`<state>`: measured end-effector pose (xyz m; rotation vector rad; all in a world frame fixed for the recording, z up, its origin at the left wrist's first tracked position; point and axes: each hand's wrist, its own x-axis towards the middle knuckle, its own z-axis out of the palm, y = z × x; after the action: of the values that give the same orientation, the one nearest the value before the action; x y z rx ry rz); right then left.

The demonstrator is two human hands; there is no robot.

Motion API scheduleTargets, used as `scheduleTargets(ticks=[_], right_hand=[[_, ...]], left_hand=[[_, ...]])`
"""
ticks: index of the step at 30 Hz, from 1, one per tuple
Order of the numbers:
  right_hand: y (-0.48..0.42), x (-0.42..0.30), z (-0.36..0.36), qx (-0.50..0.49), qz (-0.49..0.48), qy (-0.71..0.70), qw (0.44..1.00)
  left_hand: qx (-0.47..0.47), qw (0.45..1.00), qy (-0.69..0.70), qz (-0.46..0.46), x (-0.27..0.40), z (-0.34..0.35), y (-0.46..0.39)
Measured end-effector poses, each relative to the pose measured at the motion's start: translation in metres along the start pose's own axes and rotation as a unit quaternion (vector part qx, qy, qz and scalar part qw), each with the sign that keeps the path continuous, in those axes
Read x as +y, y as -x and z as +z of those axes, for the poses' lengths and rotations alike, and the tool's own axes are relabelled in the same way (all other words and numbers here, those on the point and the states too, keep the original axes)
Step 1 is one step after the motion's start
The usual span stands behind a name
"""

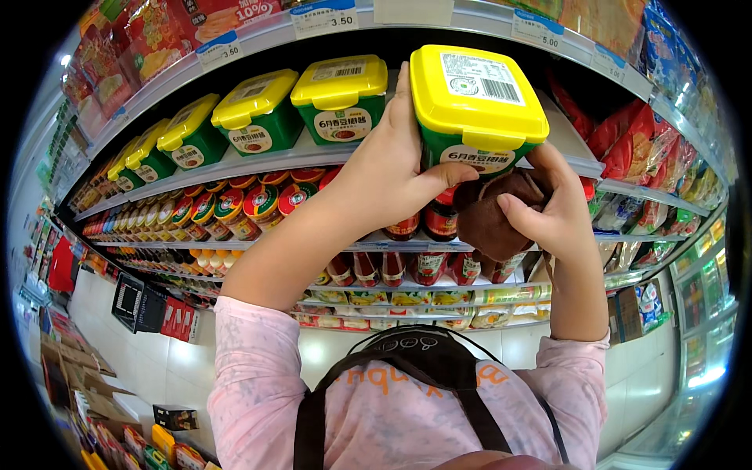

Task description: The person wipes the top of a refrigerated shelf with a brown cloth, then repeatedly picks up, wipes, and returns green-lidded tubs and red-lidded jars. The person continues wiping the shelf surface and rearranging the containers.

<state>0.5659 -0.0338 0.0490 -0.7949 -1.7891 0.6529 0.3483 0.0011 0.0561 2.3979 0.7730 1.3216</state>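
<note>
My left hand grips the left side of a green plastic sauce tub with a yellow lid, its thumb across the front. A brown cloth is bunched in my right hand, below the tub's front right corner; some of those fingers are hidden behind the cloth and tub. The lid bears a printed label. To the left, on the same shelf, several matching tubs stand in a row. Jars with red and green lids fill the shelf beneath.
Overhead runs a shelf edge with price tags. Red packets lie on the right. Sauce bottles stand lower down. A black basket and cardboard boxes are on the left, with a carton on the floor at right.
</note>
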Motion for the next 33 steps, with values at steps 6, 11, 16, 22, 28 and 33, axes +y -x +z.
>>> scheduleTargets(ticks=[6, 11, 16, 22, 28, 33], right_hand=[[-0.021, 0.017, -0.005, -0.003, -0.025, -0.004, 1.000], [-0.037, 0.032, -0.011, -0.029, -0.023, 0.000, 0.999], [-0.046, 0.033, -0.010, -0.054, -0.001, -0.049, 0.997], [-0.054, 0.039, -0.012, -0.079, 0.016, -0.085, 0.993], [-0.056, 0.039, -0.014, -0.103, 0.052, -0.084, 0.990], [-0.057, 0.037, -0.017, -0.127, 0.062, -0.073, 0.987]], left_hand=[[0.032, 0.999, -0.008, 0.012, -0.017, 0.009, -0.017], [0.044, 0.999, 0.006, -0.020, -0.026, 0.014, -0.023], [0.039, 0.998, -0.055, -0.009, -0.026, 0.011, -0.025], [0.060, 0.996, -0.067, -0.030, -0.031, 0.013, -0.027], [0.052, 0.990, -0.081, -0.104, -0.028, 0.011, -0.029], [0.047, 0.990, -0.071, -0.116, -0.023, 0.010, -0.029]])
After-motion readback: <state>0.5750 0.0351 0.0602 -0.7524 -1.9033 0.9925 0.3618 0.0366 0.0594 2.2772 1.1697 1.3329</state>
